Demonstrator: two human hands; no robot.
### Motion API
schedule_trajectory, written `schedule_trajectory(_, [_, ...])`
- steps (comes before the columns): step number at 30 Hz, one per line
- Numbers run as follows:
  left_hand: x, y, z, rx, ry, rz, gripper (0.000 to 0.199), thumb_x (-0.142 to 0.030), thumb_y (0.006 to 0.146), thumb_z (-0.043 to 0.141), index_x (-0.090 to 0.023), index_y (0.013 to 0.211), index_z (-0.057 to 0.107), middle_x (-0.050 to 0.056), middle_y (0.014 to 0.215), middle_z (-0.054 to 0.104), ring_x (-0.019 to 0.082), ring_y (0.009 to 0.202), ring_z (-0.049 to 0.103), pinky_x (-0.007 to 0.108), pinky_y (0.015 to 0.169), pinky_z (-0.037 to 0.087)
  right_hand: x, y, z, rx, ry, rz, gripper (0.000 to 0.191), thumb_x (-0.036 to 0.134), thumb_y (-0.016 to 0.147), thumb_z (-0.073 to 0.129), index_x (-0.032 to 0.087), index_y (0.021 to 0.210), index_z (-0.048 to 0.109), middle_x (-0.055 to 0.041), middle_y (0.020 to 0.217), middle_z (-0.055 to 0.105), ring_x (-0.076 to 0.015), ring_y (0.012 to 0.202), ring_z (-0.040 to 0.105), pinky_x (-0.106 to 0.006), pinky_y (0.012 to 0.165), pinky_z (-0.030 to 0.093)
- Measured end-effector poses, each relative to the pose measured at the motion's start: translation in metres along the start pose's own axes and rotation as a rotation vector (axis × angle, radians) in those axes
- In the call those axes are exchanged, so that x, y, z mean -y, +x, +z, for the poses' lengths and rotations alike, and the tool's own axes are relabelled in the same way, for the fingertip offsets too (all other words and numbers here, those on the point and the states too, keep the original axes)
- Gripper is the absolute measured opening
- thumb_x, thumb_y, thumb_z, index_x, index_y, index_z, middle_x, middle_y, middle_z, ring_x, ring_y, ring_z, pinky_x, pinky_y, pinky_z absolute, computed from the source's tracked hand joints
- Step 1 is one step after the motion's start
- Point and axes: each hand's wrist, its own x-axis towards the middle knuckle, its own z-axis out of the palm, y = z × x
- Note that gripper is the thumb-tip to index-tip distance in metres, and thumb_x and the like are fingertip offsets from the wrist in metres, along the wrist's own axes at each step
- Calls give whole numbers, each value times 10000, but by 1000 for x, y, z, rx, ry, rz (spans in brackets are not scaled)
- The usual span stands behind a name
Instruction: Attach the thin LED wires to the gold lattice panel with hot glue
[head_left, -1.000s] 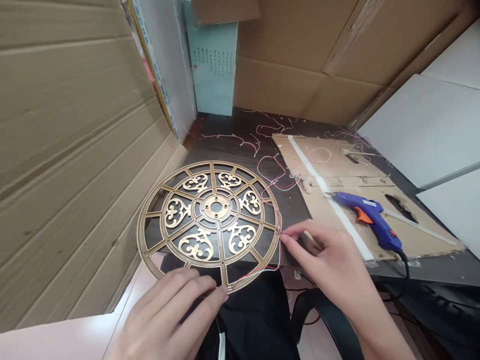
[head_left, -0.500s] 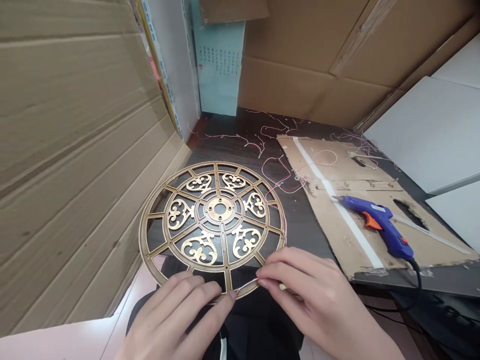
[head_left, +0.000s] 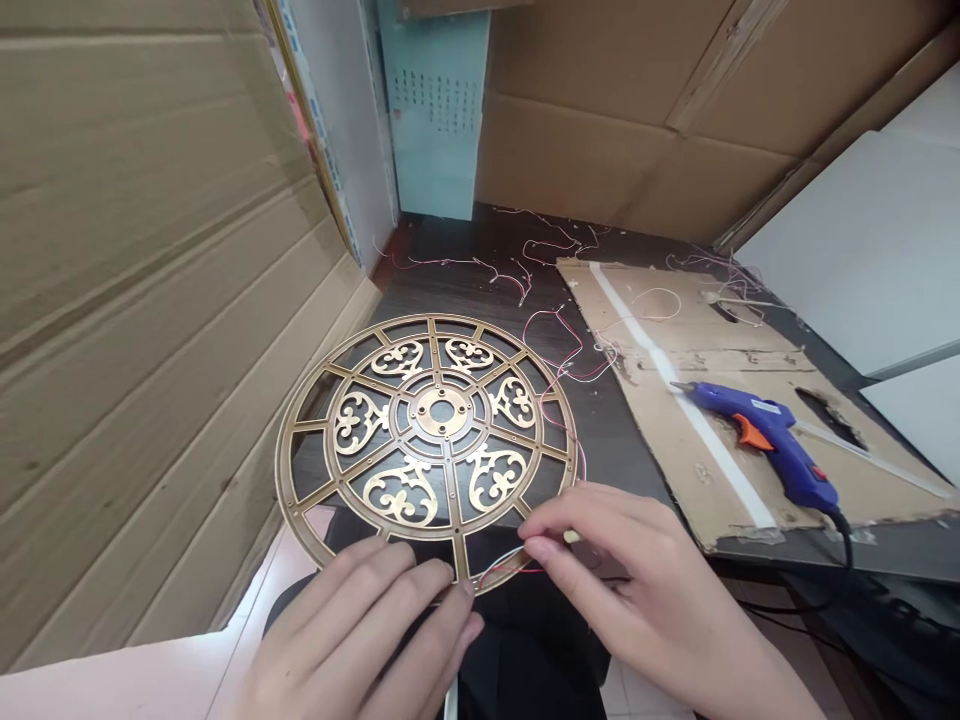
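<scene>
A round bronze-coloured openwork frame (head_left: 448, 482) with gold scroll ornaments lies tilted over the near edge of the dark table. My left hand (head_left: 367, 630) rests on the frame's near rim, its fingertips pressing a thin red and white wire (head_left: 499, 570) against it. Just to the right, my right hand (head_left: 630, 580) pinches the same wire between thumb and index finger, close to the rim. A small pale piece shows behind the right index finger. From there the wire runs up along the frame's right side.
A blue glue gun (head_left: 769, 435) with an orange trigger lies on a cardboard sheet (head_left: 660, 440) at the right. Loose wires (head_left: 559, 340) are scattered over the dark table (head_left: 450, 290). Cardboard walls (head_left: 150, 300) stand at the left and back.
My right hand has lifted slightly, and the red and white strands between my hands now spread apart. My left thumb shows more beneath the fingers. The view has shifted a little.
</scene>
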Motion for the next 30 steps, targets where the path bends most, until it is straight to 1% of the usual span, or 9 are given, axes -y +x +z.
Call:
schedule_trajectory(4, [-7, 17, 2, 6, 17, 26, 161, -135, 1051, 557, -198, 995, 694, -25, 862, 739, 148, 817, 685, 332, 855, 537, -1, 4, -1, -4, 42, 43, 109, 193, 1013, 642, 264, 1012, 724, 49, 905, 750, -102, 783, 666, -202, 730, 502])
schedule_trajectory(9, [-7, 30, 4, 143, 90, 159, 336, -101, 1060, 436, -180, 854, 690, 12, 759, 678, 185, 749, 659, 364, 749, 501, -5, 2, 1, -30, 78, 80, 78, 200, 983, 680, 252, 990, 737, 50, 846, 723, -102, 702, 607, -206, 751, 508])
schedule_trajectory(12, [-6, 32, 4, 196, 75, 175, 352, -68, 1038, 392, -168, 950, 718, 34, 826, 703, 193, 804, 654, 360, 787, 499, -5, 1, 1, -33, 102, 90, 67, 199, 975, 691, 246, 967, 738, 48, 816, 707, -106, 683, 582, -211, 747, 503])
schedule_trajectory(15, [-6, 34, 3, 167, 30, 167, 346, -49, 1026, 389, -141, 1084, 717, 47, 883, 721, 184, 820, 645, 347, 801, 492, -4, 2, 0, -41, 118, 101, 68, 208, 979, 688, 243, 958, 743, 43, 806, 704, -112, 661, 564, -222, 750, 502])
schedule_trajectory(18, [-6, 35, 4, 131, 13, 164, 286, -52, 1029, 445, -141, 965, 710, 44, 838, 714, 199, 818, 646, 362, 790, 475, -5, 3, -1, -55, 138, 110, 75, 209, 985, 686, 240, 945, 741, 47, 786, 694, -106, 655, 560, -213, 738, 493])
schedule_trajectory(20, [-6, 35, 5, 143, 2, 156, 281, -58, 1032, 460, -146, 921, 703, 49, 857, 724, 209, 842, 651, 368, 783, 468, -5, 3, 0, -67, 151, 115, 75, 213, 987, 687, 244, 946, 742, 56, 770, 686, -98, 647, 555, -201, 723, 485])
schedule_trajectory(23, [-5, 33, 4, 163, -21, 129, 287, -57, 1032, 445, -145, 999, 716, 50, 918, 746, 206, 871, 657, 359, 785, 478, -6, 1, 2, -97, 158, 116, 75, 215, 987, 689, 254, 962, 748, 63, 773, 689, -93, 633, 543, -197, 707, 479])
schedule_trajectory(26, [-3, 29, 1, 176, 3, 172, 337, -35, 1011, 423, -158, 1084, 728, 40, 1006, 772, 194, 929, 680, 343, 847, 511, -7, 0, 4, -125, 152, 109, 86, 203, 981, 688, 253, 955, 753, 61, 789, 707, -95, 621, 540, -205, 691, 482])
schedule_trajectory(30, [-1, 26, -1, 206, 30, 207, 338, -86, 1026, 439, -178, 1148, 740, 44, 1114, 772, 184, 1011, 693, 304, 900, 543, -8, 0, 4, -126, 172, 92, 82, 202, 980, 689, 241, 947, 754, 56, 795, 724, -94, 620, 564, -207, 669, 488])
